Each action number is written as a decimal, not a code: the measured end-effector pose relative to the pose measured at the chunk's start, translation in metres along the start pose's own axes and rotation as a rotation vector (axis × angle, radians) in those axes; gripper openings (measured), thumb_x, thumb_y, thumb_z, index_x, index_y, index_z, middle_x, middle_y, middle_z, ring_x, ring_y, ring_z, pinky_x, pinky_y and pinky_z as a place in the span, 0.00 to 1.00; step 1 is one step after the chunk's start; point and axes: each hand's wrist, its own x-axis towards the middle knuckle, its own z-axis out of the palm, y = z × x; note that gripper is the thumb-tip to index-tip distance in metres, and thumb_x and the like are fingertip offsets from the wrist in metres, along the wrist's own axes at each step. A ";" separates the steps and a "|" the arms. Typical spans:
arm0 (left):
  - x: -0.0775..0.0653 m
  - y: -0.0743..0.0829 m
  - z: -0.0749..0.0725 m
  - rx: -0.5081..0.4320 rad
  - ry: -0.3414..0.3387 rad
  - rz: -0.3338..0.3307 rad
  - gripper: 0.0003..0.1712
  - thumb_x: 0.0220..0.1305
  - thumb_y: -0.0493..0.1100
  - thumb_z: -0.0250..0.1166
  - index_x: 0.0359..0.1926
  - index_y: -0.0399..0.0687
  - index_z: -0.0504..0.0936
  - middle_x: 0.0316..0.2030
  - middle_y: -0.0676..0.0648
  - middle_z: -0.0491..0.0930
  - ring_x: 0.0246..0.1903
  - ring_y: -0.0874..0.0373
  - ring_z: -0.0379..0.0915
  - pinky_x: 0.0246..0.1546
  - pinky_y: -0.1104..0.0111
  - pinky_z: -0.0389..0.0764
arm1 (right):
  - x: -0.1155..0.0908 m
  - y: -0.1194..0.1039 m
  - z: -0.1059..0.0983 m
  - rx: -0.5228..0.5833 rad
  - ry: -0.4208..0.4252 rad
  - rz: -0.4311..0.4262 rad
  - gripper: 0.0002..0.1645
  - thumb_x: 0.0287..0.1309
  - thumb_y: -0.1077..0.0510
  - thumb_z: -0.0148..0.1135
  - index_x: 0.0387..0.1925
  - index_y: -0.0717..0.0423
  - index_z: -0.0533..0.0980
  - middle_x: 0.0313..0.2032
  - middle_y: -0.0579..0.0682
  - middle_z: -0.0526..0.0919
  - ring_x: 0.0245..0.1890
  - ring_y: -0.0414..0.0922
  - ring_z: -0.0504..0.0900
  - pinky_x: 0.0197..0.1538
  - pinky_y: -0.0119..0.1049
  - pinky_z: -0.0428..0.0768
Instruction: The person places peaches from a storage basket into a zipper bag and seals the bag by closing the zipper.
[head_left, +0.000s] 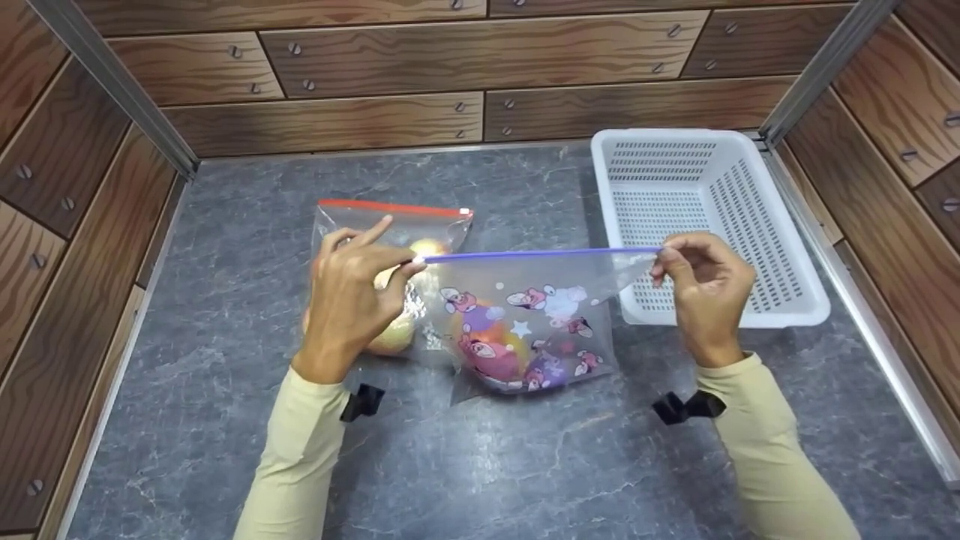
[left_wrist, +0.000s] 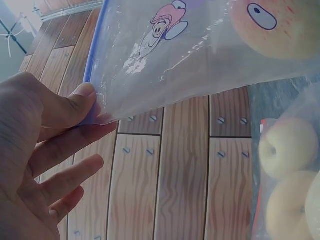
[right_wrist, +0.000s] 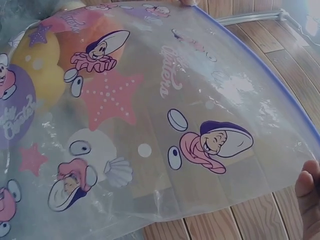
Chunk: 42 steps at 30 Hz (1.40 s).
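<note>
Both hands hold up a translucent zip bag point(head_left: 540, 300) printed with pink cartoon oysters, stars and shells, its purple zip edge point(head_left: 540, 253) stretched level between them. My left hand point(head_left: 356, 292) pinches the left top corner between thumb and index finger, the other fingers spread. My right hand point(head_left: 709, 292) grips the right top corner with thumb and curled fingers. Orange and yellow round fruit point(head_left: 487, 334) shows through the lower part of the bag. Behind my left hand lies a clear bag point(head_left: 442, 225) with a red zip strip, holding several pale yellow round fruits point(left_wrist: 289, 148).
A white perforated plastic basket point(head_left: 780, 225) stands at the right back, partly behind my right hand. The grey marbled table point(head_left: 487, 472) is bounded by wood-pattern panels point(head_left: 480, 60) at the back and sides, with metal corner posts point(head_left: 120, 90).
</note>
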 end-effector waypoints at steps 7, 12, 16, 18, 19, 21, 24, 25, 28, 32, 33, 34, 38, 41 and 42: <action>0.003 -0.004 0.003 0.038 -0.017 -0.023 0.03 0.59 0.38 0.74 0.32 0.43 0.91 0.32 0.46 0.89 0.54 0.45 0.82 0.55 0.51 0.73 | 0.009 0.003 0.004 -0.043 -0.045 0.025 0.03 0.56 0.84 0.57 0.29 0.82 0.75 0.22 0.58 0.80 0.18 0.45 0.79 0.25 0.32 0.82; 0.015 -0.010 0.012 0.053 -0.058 -0.074 0.03 0.59 0.39 0.74 0.33 0.43 0.90 0.33 0.46 0.89 0.52 0.45 0.83 0.53 0.51 0.74 | 0.025 0.009 0.005 -0.071 -0.086 0.132 0.03 0.57 0.83 0.57 0.32 0.79 0.76 0.27 0.58 0.82 0.22 0.44 0.83 0.31 0.34 0.86; 0.030 -0.021 0.024 0.038 -0.122 -0.176 0.05 0.61 0.41 0.73 0.37 0.44 0.91 0.36 0.46 0.89 0.53 0.45 0.83 0.53 0.52 0.73 | 0.041 0.020 0.006 -0.124 -0.125 0.269 0.04 0.60 0.81 0.57 0.36 0.77 0.76 0.31 0.57 0.82 0.26 0.45 0.85 0.37 0.38 0.87; 0.037 -0.029 0.032 0.033 -0.161 -0.233 0.06 0.62 0.42 0.73 0.38 0.45 0.91 0.37 0.46 0.89 0.49 0.45 0.84 0.53 0.53 0.73 | 0.048 0.028 0.008 -0.142 -0.141 0.335 0.03 0.61 0.80 0.57 0.37 0.77 0.76 0.32 0.58 0.83 0.27 0.46 0.86 0.39 0.39 0.88; 0.041 -0.033 0.036 0.028 -0.176 -0.260 0.06 0.62 0.42 0.73 0.38 0.46 0.91 0.37 0.46 0.89 0.47 0.45 0.85 0.53 0.53 0.73 | 0.052 0.032 0.009 -0.145 -0.147 0.366 0.03 0.62 0.79 0.57 0.37 0.77 0.76 0.32 0.58 0.83 0.28 0.46 0.86 0.39 0.39 0.88; 0.047 -0.040 0.044 0.018 -0.205 -0.317 0.07 0.62 0.43 0.73 0.38 0.46 0.91 0.38 0.46 0.89 0.41 0.45 0.85 0.51 0.53 0.75 | 0.058 0.040 0.011 -0.144 -0.156 0.416 0.03 0.62 0.79 0.56 0.38 0.77 0.75 0.31 0.59 0.83 0.29 0.46 0.87 0.41 0.39 0.87; 0.055 -0.050 0.055 0.021 -0.251 -0.402 0.08 0.63 0.44 0.72 0.40 0.46 0.91 0.39 0.46 0.89 0.36 0.44 0.84 0.48 0.53 0.78 | 0.064 0.051 0.015 -0.138 -0.158 0.482 0.04 0.64 0.77 0.57 0.40 0.79 0.74 0.32 0.60 0.82 0.31 0.47 0.87 0.43 0.39 0.87; 0.057 -0.053 0.058 0.025 -0.271 -0.430 0.09 0.64 0.45 0.72 0.41 0.46 0.91 0.40 0.45 0.89 0.38 0.44 0.84 0.48 0.53 0.79 | 0.065 0.054 0.016 -0.138 -0.152 0.504 0.06 0.65 0.76 0.57 0.42 0.80 0.74 0.33 0.60 0.83 0.32 0.47 0.87 0.44 0.38 0.87; 0.061 -0.057 0.064 0.052 -0.347 -0.493 0.16 0.66 0.46 0.70 0.52 0.47 0.88 0.48 0.44 0.87 0.41 0.42 0.83 0.47 0.52 0.80 | 0.063 0.059 0.019 -0.191 -0.158 0.548 0.14 0.66 0.72 0.59 0.50 0.80 0.73 0.40 0.61 0.82 0.36 0.44 0.86 0.47 0.37 0.86; 0.060 -0.054 0.065 0.097 -0.391 -0.486 0.28 0.67 0.46 0.68 0.67 0.49 0.77 0.61 0.40 0.78 0.54 0.39 0.79 0.56 0.49 0.78 | 0.059 0.055 0.019 -0.316 -0.235 0.530 0.23 0.66 0.69 0.61 0.59 0.76 0.71 0.54 0.62 0.78 0.44 0.43 0.85 0.50 0.34 0.85; 0.060 -0.051 0.064 0.101 -0.385 -0.468 0.30 0.68 0.46 0.68 0.69 0.49 0.75 0.64 0.39 0.76 0.57 0.39 0.77 0.59 0.49 0.77 | 0.059 0.052 0.019 -0.341 -0.257 0.508 0.23 0.66 0.69 0.61 0.60 0.75 0.71 0.56 0.62 0.77 0.46 0.45 0.85 0.51 0.34 0.84; 0.058 -0.047 0.062 0.097 -0.376 -0.451 0.31 0.68 0.46 0.68 0.69 0.48 0.74 0.65 0.38 0.74 0.61 0.38 0.73 0.62 0.49 0.75 | 0.058 0.049 0.019 -0.357 -0.275 0.486 0.23 0.67 0.68 0.62 0.61 0.74 0.72 0.58 0.62 0.77 0.48 0.47 0.85 0.51 0.34 0.84; 0.051 -0.031 0.056 0.052 -0.375 -0.389 0.30 0.69 0.45 0.67 0.69 0.44 0.73 0.69 0.38 0.69 0.69 0.40 0.65 0.69 0.49 0.67 | 0.055 0.037 0.017 -0.407 -0.326 0.413 0.23 0.67 0.66 0.63 0.61 0.70 0.73 0.60 0.60 0.78 0.54 0.55 0.82 0.53 0.33 0.83; 0.040 -0.021 0.053 0.030 -0.351 -0.339 0.26 0.69 0.45 0.67 0.65 0.43 0.77 0.64 0.38 0.76 0.65 0.41 0.70 0.66 0.50 0.71 | 0.051 0.033 0.014 -0.446 -0.372 0.396 0.22 0.67 0.65 0.64 0.59 0.70 0.75 0.58 0.60 0.80 0.52 0.51 0.83 0.53 0.32 0.83; 0.036 -0.019 0.052 0.026 -0.326 -0.321 0.23 0.69 0.44 0.67 0.62 0.42 0.80 0.60 0.39 0.79 0.61 0.43 0.74 0.63 0.51 0.74 | 0.049 0.033 0.013 -0.461 -0.388 0.393 0.20 0.67 0.65 0.63 0.58 0.71 0.75 0.56 0.62 0.80 0.50 0.49 0.83 0.51 0.31 0.83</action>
